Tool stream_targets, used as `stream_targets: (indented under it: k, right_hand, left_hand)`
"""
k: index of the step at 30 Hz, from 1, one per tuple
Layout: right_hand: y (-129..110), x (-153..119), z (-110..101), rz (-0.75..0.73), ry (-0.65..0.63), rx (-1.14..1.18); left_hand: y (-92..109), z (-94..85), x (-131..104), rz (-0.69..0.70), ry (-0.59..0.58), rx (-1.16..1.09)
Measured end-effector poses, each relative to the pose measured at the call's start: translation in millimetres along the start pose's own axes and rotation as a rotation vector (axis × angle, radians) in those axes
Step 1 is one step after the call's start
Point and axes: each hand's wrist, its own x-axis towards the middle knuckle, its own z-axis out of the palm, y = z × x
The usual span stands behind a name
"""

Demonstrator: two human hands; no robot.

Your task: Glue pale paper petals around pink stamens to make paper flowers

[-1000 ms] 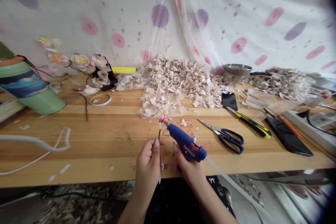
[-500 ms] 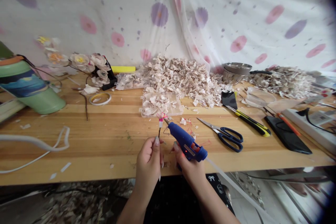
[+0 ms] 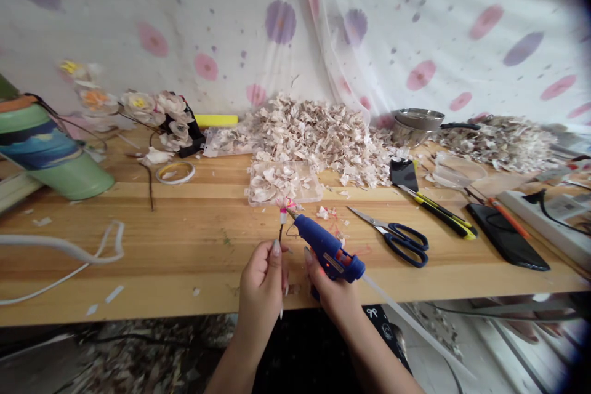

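Note:
Between thumb and fingers, my left hand (image 3: 264, 277) pinches a thin dark stem (image 3: 281, 234) upright. Its top carries a white wrap and a small pink tip (image 3: 284, 210). My right hand (image 3: 335, 289) is closed round a blue glue gun (image 3: 325, 245), whose nozzle points up and left to the stem's top. Whether nozzle and stem touch is too small to tell. A clear glue stick trails from the gun's back. Just behind the stem is a clear divided box (image 3: 309, 191) holding pale petals (image 3: 272, 181).
A large heap of pale petals (image 3: 318, 135) lies behind the box. Scissors (image 3: 401, 240), a yellow cutter (image 3: 446, 215) and a black phone (image 3: 508, 237) lie to the right. At left are a tape roll (image 3: 175, 173), a green tumbler (image 3: 55, 154) and finished flowers (image 3: 143, 108).
Both hands keep nearly the same pose and grip. The view has shifted very slightly; nothing else has clearly moved.

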Motion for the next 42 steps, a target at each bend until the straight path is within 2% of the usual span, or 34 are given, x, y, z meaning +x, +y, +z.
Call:
stream_targets:
  k: [13,20,25,28,31,34,36,39,42]
  right_hand:
    - [4.7,0.1,0.5,0.002,0.017,-0.016]
    - [-4.0,1.6,-0.8,-0.014,-0.037,-0.036]
    - [-7.6,5.0,0.1,-0.055,-0.074,-0.111]
    - [-2.4,13.3,1.2,-0.043,-0.114,-0.177]
    - [-1.8,25.4,8.3,-0.050,-0.250,-0.265]
    - [-13.4,37.9,29.0,-0.165,-0.455,-0.423]
    - [-25.2,48.0,53.4,-0.159,-0.594,-0.546]
    - [-39.9,67.6,102.7,-0.128,-0.659,-0.613]
    - [-45.9,87.1,152.4,-0.145,-0.700,-0.669]
  left_hand:
    - [0.9,-0.5,-1.6,-0.003,0.027,0.011]
    - [-1.1,-2.0,0.4,0.022,0.014,-0.010]
    - [-1.3,-2.3,-0.8,0.063,0.005,-0.112]
    - [4.8,-6.9,-5.1,0.079,0.054,-0.170]
    - [21.3,-17.2,-14.9,0.140,0.176,-0.224]
    - [44.5,-26.1,-30.1,0.257,0.313,-0.264]
    - [57.4,-26.8,-40.5,0.298,0.350,-0.259]
    - [65.3,-20.5,-52.7,0.327,0.354,-0.221]
    - [63.3,-14.5,-58.4,0.368,0.344,-0.111]
